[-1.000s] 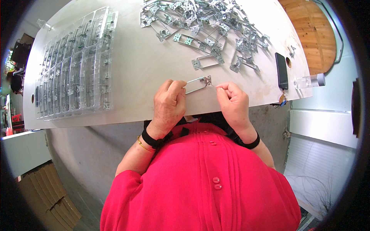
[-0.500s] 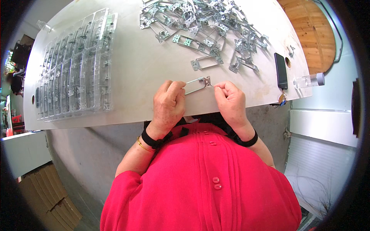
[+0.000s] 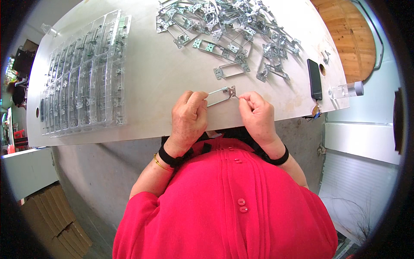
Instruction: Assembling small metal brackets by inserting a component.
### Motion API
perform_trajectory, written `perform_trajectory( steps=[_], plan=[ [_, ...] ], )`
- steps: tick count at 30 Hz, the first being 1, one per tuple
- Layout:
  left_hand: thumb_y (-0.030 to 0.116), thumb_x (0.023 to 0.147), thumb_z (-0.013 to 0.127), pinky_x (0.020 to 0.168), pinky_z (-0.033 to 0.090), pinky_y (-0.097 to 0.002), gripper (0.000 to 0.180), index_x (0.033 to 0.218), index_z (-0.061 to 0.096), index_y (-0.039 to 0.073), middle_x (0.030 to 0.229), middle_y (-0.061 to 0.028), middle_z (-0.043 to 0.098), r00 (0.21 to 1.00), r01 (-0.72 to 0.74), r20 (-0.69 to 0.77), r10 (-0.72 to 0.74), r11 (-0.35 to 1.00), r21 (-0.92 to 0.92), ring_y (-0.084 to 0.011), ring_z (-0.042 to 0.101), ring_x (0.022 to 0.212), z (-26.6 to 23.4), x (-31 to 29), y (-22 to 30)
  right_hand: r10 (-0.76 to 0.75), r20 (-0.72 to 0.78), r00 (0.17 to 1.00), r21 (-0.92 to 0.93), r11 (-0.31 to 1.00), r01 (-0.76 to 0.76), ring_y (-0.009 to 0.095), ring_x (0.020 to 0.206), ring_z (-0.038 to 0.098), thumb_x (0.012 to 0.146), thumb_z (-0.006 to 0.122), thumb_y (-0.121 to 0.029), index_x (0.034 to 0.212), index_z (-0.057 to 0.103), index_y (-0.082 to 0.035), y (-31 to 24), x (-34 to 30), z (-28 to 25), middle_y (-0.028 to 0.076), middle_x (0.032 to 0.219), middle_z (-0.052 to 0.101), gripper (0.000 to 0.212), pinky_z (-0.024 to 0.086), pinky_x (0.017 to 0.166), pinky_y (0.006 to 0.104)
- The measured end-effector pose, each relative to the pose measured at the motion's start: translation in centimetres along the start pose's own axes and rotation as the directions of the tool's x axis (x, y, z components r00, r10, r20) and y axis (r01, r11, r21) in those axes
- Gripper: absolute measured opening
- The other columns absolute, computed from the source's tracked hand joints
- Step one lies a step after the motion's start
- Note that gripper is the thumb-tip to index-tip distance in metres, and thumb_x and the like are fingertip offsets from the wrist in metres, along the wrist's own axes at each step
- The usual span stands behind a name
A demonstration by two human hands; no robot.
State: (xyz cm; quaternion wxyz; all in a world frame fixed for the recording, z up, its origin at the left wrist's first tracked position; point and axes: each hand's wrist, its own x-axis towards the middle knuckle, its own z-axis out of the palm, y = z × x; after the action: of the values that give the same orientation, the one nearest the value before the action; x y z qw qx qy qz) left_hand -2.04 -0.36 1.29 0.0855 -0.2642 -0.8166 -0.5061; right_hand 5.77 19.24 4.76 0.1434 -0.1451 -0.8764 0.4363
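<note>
Near the table's front edge, my left hand (image 3: 189, 117) is closed round one end of a metal bracket (image 3: 222, 96) with two thin rods and a flat, holed end plate. The rods point right, away from my left fingers. My right hand (image 3: 257, 113) is closed in a pinch beside that end plate; what its fingertips hold, if anything, is too small to make out. Farther back lies a tangled heap of similar metal brackets (image 3: 224, 26). One loose bracket (image 3: 231, 70) lies at the heap's near edge, just beyond the held one.
Clear plastic trays (image 3: 82, 82) filled with metal parts are stacked on the left of the white table (image 3: 146, 77). On the right are a black phone (image 3: 315, 80), a clear container with a grey cap (image 3: 347, 90), and keys (image 3: 317, 113) at the edge. A round wooden top (image 3: 349, 39) stands beyond.
Both hands keep almost the same place and grip. The right hand's fingertips have shifted very slightly by the bracket's end plate.
</note>
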Motion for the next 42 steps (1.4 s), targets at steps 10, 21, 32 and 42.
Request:
perform_trajectory(
  steps=[10,21,32,42],
  plan=[
    [-0.003,0.092,0.070,0.062,0.049,-0.0352,0.014,0.106,0.071,0.002,0.085,-0.0123,0.063,1.000,0.005,0.002,-0.005,1.000,0.002,-0.0232,0.061,0.070,0.0,0.0,0.1,0.068,0.032,0.997,-0.032,0.997,-0.066,0.032,0.066,0.072,0.098,0.067,-0.006,0.097,0.069,-0.001,-0.3,0.0,-0.3,0.021,0.076,0.069,0.006,0.053,0.060,0.0399],
    [-0.005,0.091,0.069,0.062,0.049,-0.0353,0.015,0.105,0.070,0.001,0.085,-0.0126,0.063,1.000,-0.009,-0.003,0.009,1.000,0.003,-0.0235,0.061,0.069,0.1,0.0,0.0,-0.065,-0.030,0.997,-0.098,0.993,0.062,0.035,0.069,0.072,0.097,0.067,-0.007,0.098,0.069,-0.001,0.5,-0.1,0.1,0.021,0.080,0.071,0.006,0.054,0.062,0.0414],
    [-0.005,0.091,0.068,0.063,0.049,-0.0359,0.016,0.105,0.071,0.002,0.084,-0.0128,0.063,1.000,0.004,-0.002,-0.004,1.000,0.009,-0.0246,0.061,0.069,0.0,0.1,0.3,-0.097,-0.039,0.995,-0.106,0.990,0.093,0.037,0.072,0.074,0.097,0.065,-0.007,0.097,0.069,-0.002,0.5,0.0,0.5,0.021,0.082,0.071,0.006,0.055,0.064,0.0427],
    [-0.002,0.092,0.069,0.068,0.053,-0.0385,0.020,0.112,0.071,0.002,0.091,-0.0144,0.065,0.999,0.010,0.030,-0.012,0.997,0.075,-0.0278,0.066,0.077,-0.2,0.0,0.9,0.044,-0.001,0.999,0.004,0.999,-0.044,0.018,0.064,0.072,0.097,0.068,-0.009,0.099,0.072,0.000,0.1,0.0,-3.3,0.019,0.073,0.071,0.011,0.053,0.061,0.0338]
  ],
)
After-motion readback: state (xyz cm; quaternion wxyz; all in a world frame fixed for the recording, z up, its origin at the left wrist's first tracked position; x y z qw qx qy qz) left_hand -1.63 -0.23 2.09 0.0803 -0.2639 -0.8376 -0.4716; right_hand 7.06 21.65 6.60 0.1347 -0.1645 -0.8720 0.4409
